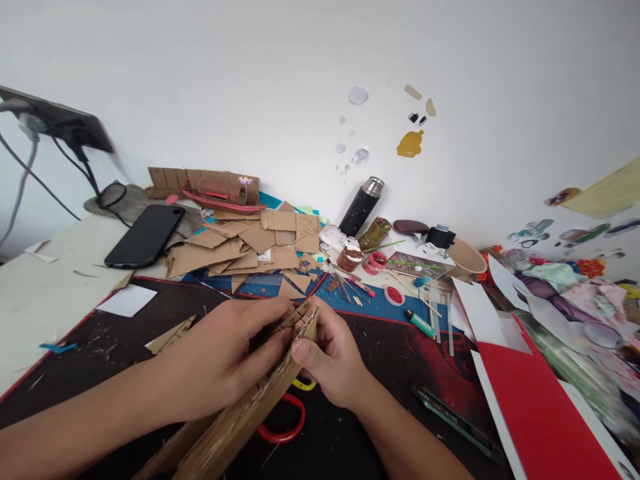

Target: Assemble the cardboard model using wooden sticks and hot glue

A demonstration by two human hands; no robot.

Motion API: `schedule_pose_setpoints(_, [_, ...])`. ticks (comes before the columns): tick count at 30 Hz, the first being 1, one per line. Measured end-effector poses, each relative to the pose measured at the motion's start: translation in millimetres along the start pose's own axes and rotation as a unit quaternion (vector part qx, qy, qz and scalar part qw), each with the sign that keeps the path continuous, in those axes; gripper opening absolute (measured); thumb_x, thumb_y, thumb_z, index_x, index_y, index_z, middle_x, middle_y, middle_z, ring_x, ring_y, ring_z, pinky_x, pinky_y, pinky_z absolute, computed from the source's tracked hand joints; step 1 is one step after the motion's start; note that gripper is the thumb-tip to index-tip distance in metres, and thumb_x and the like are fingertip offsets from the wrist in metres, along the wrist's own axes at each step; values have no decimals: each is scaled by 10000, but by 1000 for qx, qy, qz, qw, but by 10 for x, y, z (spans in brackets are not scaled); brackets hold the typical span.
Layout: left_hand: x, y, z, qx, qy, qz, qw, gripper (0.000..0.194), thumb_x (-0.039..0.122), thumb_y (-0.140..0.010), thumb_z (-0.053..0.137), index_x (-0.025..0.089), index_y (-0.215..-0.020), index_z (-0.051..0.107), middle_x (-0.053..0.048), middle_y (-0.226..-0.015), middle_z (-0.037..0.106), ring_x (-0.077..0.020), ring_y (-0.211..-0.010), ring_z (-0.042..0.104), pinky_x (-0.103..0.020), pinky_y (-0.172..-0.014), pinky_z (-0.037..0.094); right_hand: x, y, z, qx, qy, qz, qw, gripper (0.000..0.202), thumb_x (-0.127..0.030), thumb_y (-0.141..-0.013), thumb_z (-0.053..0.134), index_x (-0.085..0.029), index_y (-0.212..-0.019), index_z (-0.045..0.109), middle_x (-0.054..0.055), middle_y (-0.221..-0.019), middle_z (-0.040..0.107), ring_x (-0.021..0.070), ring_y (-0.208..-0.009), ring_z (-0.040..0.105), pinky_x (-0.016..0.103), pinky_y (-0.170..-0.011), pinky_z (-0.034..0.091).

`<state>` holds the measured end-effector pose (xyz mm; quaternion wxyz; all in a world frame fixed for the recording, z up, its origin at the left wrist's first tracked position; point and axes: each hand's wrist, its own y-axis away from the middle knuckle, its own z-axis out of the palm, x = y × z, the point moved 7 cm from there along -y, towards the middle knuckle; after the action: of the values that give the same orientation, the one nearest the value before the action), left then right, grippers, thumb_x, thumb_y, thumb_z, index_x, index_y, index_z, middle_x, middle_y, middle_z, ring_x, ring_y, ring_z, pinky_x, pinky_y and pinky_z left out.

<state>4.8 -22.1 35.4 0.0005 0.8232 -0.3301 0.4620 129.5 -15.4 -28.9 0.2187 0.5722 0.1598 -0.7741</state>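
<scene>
A long folded cardboard piece (250, 413) slants from the bottom edge up to the middle of the view. My left hand (220, 350) lies over its left side, fingers curled around the cardboard near the upper end. At that end my right hand (333, 353) pinches the tip, thumb on the near face. Under the cardboard, scissors with a red handle loop (287, 427) rest on the dark mat (370, 440); a yellow loop shows just above, partly hidden. The fingertips of my left hand are partly covered by the cardboard.
Behind are piled cardboard scraps (250, 243), a black flask (361, 207), paint jars (374, 262) and brushes. A phone (145, 235) lies at left. To the right are a utility knife (455, 420), a green glue tube (420, 323) and red card (545, 407).
</scene>
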Motion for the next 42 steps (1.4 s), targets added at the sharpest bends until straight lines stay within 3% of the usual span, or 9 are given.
schedule_pose_setpoints(12, [25, -12, -1, -2, 6, -7, 1000, 272, 278, -1115, 449, 227, -900, 609, 34, -767, 657, -121, -638, 563, -254, -592, 416, 56, -6, -32, -15, -16, 10, 1000, 597, -699, -799, 906, -268, -965, 529, -62, -703, 454, 111, -556, 351, 217, -444, 241])
schedule_pose_setpoints(18, [2, -4, 29, 1, 19, 0, 1000, 264, 294, -1111, 467, 225, -891, 595, 39, -753, 631, -117, -630, 558, -241, -596, 430, 28, -31, 18, -43, -47, 3, 998, 598, -650, -799, 932, -251, -959, 517, -52, -766, 531, 79, -547, 368, 192, -438, 262])
schedule_pose_setpoints(22, [-14, -5, 74, -11, 43, -13, 999, 249, 300, -1111, 452, 226, -966, 641, 17, -819, 696, -132, -680, 597, -250, -642, 472, 36, -32, 11, -34, -38, 11, 999, 647, -698, -752, 940, -248, -945, 517, -42, -775, 559, 88, -565, 422, 194, -450, 297])
schedule_pose_setpoints(28, [0, -2, 80, -6, 71, -20, 997, 278, 325, -1111, 461, 220, -939, 654, 11, -814, 704, -135, -687, 593, -249, -635, 474, 47, -24, 14, -45, -44, 17, 998, 647, -692, -742, 946, -244, -952, 529, -85, -673, 513, 70, -497, 384, 180, -427, 295])
schedule_pose_setpoints(42, [39, 3, 97, -26, 113, 3, 993, 168, 194, -1057, 499, 234, -994, 650, 38, -907, 716, -123, -791, 636, -216, -735, 515, 55, -26, 16, -71, -103, 21, 992, 622, -555, -729, 1011, -229, -910, 513, -100, -683, 546, 18, -427, 359, 146, -375, 286])
